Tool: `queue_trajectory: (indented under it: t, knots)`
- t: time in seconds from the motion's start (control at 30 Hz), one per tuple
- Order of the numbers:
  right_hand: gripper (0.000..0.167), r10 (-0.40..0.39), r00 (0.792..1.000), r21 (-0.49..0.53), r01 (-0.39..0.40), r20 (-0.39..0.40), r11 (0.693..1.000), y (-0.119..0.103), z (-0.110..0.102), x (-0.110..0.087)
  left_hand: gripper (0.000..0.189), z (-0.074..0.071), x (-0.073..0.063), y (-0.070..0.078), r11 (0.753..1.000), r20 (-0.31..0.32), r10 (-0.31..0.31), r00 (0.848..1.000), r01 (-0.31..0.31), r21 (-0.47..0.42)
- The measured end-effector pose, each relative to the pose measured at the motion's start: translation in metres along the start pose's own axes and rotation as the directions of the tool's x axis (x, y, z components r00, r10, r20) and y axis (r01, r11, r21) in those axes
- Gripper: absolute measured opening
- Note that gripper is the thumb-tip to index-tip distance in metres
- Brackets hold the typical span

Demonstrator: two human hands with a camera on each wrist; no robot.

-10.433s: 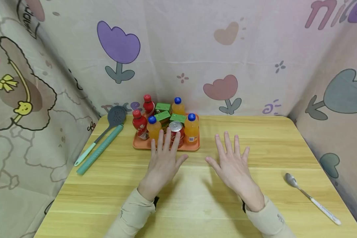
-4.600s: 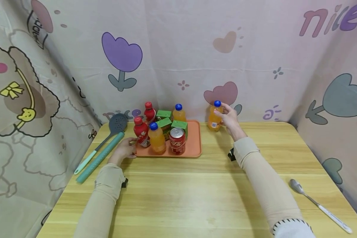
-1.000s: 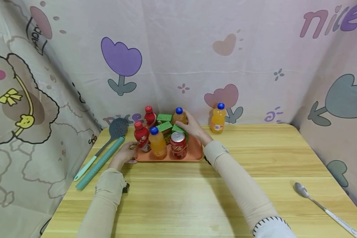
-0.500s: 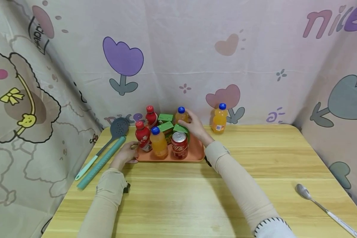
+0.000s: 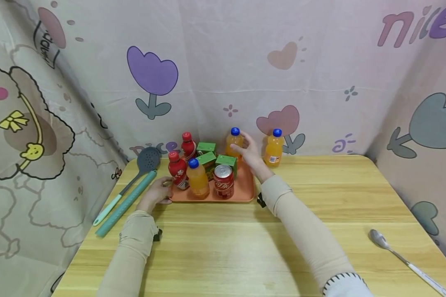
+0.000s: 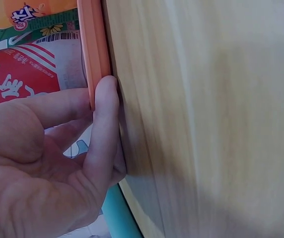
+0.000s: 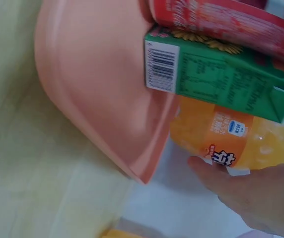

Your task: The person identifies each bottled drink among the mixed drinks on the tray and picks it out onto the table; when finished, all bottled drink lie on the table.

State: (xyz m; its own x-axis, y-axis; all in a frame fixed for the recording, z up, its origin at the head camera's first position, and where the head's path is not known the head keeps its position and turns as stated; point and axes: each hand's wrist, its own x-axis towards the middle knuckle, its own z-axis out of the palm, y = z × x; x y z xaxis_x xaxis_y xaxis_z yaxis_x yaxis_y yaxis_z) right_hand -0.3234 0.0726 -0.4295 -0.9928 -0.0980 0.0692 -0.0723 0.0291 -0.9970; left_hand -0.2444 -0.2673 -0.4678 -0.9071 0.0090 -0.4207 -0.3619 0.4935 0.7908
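Observation:
In the head view my right hand (image 5: pixel 252 156) grips a bottle of orange drink with a blue cap (image 5: pixel 234 143) at the tray's back right. The right wrist view shows that bottle (image 7: pixel 231 134) beside a green drink carton (image 7: pixel 216 74), past the tray rim. With thumb and fingers, my left hand (image 5: pixel 156 192) pinches the left edge of the orange tray (image 5: pixel 246 190); the left wrist view shows the pinched rim (image 6: pixel 93 44). On the tray stand a red can (image 5: pixel 224 184), a second orange drink bottle (image 5: pixel 198 182), two red bottles (image 5: pixel 178 171) and green drink cartons (image 5: pixel 207 160).
Another orange drink bottle (image 5: pixel 273 151) stands at the table's back, right of the tray. On the left lie a grey slotted turner (image 5: pixel 148 160) and a teal textured rod (image 5: pixel 126 205). A long-handled spoon (image 5: pixel 392 252) lies at the right. A printed curtain backs the table.
One orange drink bottle went from the tray to the table's back right earlier. Over the last half second my right hand has shifted a second one rightward and slightly up. The left hand stays put.

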Motion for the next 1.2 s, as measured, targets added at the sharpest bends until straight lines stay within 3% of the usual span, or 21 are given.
queue_trajectory:
  t: [0.27, 0.7, 0.97, 1.2]
  knots:
    - [0.07, 0.004, 0.998, 0.051, -0.001, -0.057, 0.999, -0.013, -0.012, -0.004, 0.075, 0.0, -0.004, 0.002, 1.0, 0.008, 0.009, 1.0, -0.009, 0.003]
    - [0.07, -0.02, 0.997, 0.069, 0.025, -0.077, 0.997, -0.036, -0.033, -0.023, 0.076, 0.001, -0.006, 0.003, 1.0, 0.002, 0.002, 1.0, -0.002, -0.002]
    - [0.067, 0.042, 0.999, 0.219, -0.04, -0.002, 0.975, -0.053, -0.051, -0.035, 0.076, 0.002, -0.006, 0.004, 1.0, 0.002, -0.005, 1.0, 0.005, -0.004]
    - [0.061, 0.085, 0.994, 0.263, -0.099, 0.064, 0.96, -0.062, -0.065, -0.045, 0.076, 0.001, -0.005, 0.004, 1.0, -0.005, -0.014, 1.0, 0.014, -0.002]
